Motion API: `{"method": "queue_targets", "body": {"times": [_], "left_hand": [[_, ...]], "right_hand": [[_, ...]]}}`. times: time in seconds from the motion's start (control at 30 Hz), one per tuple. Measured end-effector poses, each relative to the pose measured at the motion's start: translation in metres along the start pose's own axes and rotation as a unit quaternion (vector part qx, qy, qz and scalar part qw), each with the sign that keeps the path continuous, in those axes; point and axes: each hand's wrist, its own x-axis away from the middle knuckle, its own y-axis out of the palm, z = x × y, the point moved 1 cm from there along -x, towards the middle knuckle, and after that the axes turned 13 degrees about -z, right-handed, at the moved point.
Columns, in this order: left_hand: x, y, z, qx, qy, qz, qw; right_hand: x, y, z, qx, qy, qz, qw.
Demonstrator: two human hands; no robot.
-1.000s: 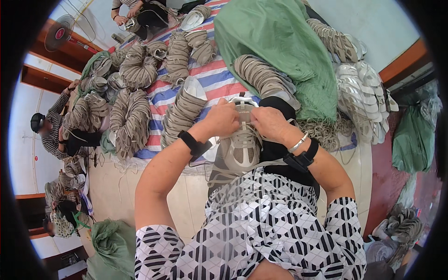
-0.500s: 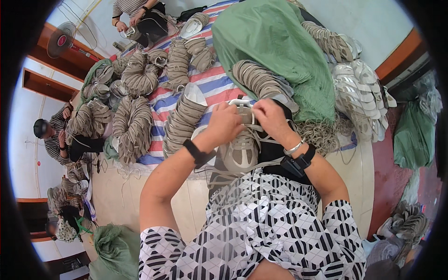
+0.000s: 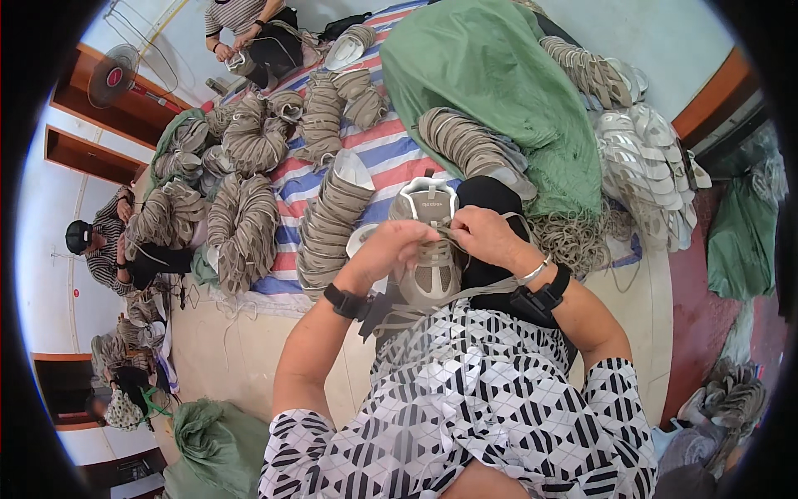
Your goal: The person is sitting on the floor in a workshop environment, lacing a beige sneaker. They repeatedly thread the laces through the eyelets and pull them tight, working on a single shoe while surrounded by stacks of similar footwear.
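Note:
A beige and grey shoe upper (image 3: 434, 281) with a white lining lies across my lap, its tongue standing up at the far end and its toe toward me. My right hand (image 3: 489, 238) is closed, pinching a beige shoelace (image 3: 445, 231) over the eyelets. From the other side my left hand (image 3: 389, 249) has its fingertips together on the lace at the middle of the upper. Its lower fingers curl loosely above the mesh. Loose lace ends (image 3: 407, 316) trail near the toe on my lap.
A curved stack of nested uppers (image 3: 331, 224) stands left of my hands on a striped sheet (image 3: 287, 170). Beyond are more stacks, a green sack (image 3: 490, 75) and a heap of laces (image 3: 569, 241). Two people (image 3: 253, 37) (image 3: 104, 241) sit working at the far side and left.
Both hands have come down from the tongue to the middle of the upper, uncovering the tongue and collar. They now meet at the lace.

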Motion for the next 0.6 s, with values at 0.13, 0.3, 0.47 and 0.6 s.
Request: {"method": "queue_targets", "body": {"times": [0.13, 0.3, 0.47, 0.6], "left_hand": [[0.003, -0.010, -0.005, 0.159, 0.142, 0.126, 0.969], [0.038, -0.075, 0.001, 0.212, 0.240, 0.266, 0.909], [0.097, -0.163, -0.001, 0.244, 0.309, 0.435, 0.810], [0.189, -0.242, -0.038, 0.192, 0.334, 0.541, 0.748]], "right_hand": [[-0.003, -0.005, -0.003, -0.176, 0.059, -0.126, 0.974], [0.008, -0.019, 0.002, -0.347, 0.069, -0.221, 0.909], [0.023, -0.030, 0.027, -0.731, -0.071, -0.012, 0.679], [0.060, -0.058, 0.084, -0.870, -0.092, 0.123, 0.469]]}}
